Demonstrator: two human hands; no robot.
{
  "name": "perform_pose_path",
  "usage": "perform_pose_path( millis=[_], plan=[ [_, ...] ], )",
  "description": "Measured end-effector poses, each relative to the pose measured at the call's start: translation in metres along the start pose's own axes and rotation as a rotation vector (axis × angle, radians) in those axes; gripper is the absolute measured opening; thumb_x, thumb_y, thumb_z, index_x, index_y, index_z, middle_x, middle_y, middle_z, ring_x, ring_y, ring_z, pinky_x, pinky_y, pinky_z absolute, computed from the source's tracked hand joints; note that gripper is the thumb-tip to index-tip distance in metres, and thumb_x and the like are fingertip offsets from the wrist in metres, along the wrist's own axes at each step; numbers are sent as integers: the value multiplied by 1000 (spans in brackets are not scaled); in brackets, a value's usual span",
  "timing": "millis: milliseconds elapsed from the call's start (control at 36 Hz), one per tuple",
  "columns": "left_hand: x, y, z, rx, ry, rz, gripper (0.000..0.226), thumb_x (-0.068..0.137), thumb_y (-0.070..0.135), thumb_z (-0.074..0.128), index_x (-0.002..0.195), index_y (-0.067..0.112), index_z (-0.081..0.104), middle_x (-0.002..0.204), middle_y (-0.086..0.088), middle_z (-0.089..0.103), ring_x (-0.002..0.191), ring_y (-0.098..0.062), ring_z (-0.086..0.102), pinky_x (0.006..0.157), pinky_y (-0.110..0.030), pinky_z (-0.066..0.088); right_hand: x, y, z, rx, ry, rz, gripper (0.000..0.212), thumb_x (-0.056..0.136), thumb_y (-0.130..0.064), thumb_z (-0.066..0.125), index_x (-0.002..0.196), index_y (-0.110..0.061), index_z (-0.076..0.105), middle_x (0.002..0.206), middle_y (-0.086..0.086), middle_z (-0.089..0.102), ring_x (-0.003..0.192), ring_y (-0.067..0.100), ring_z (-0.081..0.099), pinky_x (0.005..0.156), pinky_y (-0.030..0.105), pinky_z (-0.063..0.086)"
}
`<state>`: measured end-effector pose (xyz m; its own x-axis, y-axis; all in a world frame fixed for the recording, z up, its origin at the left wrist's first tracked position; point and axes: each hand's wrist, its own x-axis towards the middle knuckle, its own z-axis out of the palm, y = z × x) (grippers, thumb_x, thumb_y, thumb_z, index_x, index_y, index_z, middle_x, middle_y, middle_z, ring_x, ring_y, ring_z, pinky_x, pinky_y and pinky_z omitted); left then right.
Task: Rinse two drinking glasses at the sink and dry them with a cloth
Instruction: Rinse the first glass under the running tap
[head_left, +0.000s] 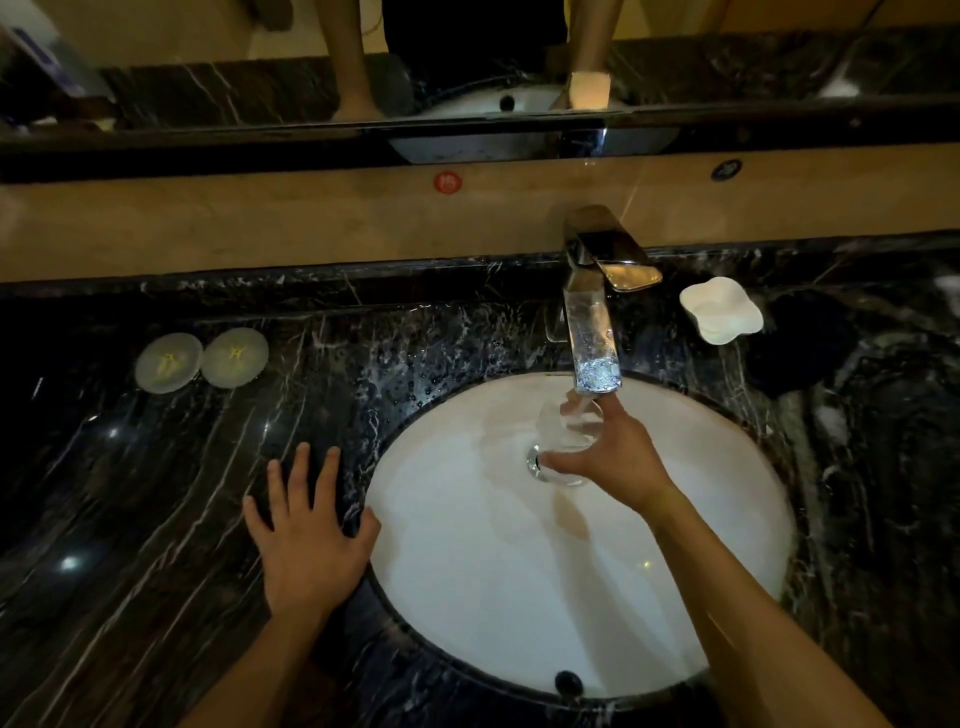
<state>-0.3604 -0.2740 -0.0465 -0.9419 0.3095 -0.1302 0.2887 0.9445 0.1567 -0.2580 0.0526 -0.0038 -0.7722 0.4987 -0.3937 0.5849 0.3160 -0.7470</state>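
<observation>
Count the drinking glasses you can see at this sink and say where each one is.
1. A glass is held by the right hand under the faucet, over the sink. The second glass is not in view.

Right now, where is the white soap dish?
In the head view, the white soap dish sits on the dark marble counter, right of the faucet, behind the sink.

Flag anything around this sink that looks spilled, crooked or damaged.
Little stands out. Water droplets are splashed over the black marble counter left of the faucet. The right hand holds a glass under the faucet over the basin; the left hand rests flat on the counter. No damage visible.
</observation>
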Motion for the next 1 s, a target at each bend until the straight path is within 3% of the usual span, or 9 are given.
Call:
perform_pose_path(
  millis=[56,139,194,306,389,500,694,806,1000],
  plan=[
    [0,0,0,-5,4,1,83,81,62,37,154,26,28,164,-6,19,152,-32,5,118,-63,4,-3,-1,5,76,73,7,80,63,-32,93,128,-28,47,117,-13,63,107,13,63,77,16,46],
    [0,0,1,3,-1,-2,82,81,61,38,155,27,28,164,-6,18,153,-31,5,118,-63,3,-4,-4,8,-50,118,4,83,63,-36,91,132,-32,45,121,-4,65,109,20,62,82,28,46],
    [1,0,1,7,-5,-2,82,81,61,39,155,27,27,164,-5,18,153,-30,4,119,-63,3,-3,-3,5,-93,76,12,82,61,-39,91,130,-32,47,122,-7,65,108,21,64,82,30,49],
    [0,0,1,6,-1,-1,82,81,62,37,155,27,27,164,-6,18,153,-31,4,118,-63,2,-3,1,5,77,100,25,79,60,-33,94,122,-33,45,120,-12,62,104,12,66,82,28,53],
    [0,-1,1,3,-4,-3,82,81,63,36,155,28,27,165,-5,16,153,-30,3,118,-62,1,-4,-2,7,7,135,28,81,62,-31,92,127,-31,44,112,-11,59,99,13,58,81,30,47],
    [1,-1,2,10,-9,-1,82,81,63,36,155,28,26,165,-5,16,153,-30,3,118,-63,2,0,6,7,113,139,58,83,59,-28,94,127,-27,47,118,-9,61,108,17,62,89,32,51],
    [0,0,1,16,-5,-4,83,82,64,35,155,27,26,165,-5,16,153,-30,4,119,-62,3,-4,13,12,88,117,45,89,58,-27,95,131,-31,44,122,-12,61,108,11,61,90,33,52],
    [0,-1,1,15,-4,0,82,82,64,35,155,27,27,165,-5,16,153,-30,4,119,-63,3,-6,14,16,146,117,85,77,59,-21,95,117,-37,47,118,-10,62,105,14,61,87,30,51],
    [0,0,1,12,1,0,83,81,62,35,155,26,28,165,-6,17,153,-31,5,118,-64,4,-10,7,21,116,102,78,88,62,-23,93,134,-28,43,119,-12,54,105,13,53,85,27,43]
  ],
)
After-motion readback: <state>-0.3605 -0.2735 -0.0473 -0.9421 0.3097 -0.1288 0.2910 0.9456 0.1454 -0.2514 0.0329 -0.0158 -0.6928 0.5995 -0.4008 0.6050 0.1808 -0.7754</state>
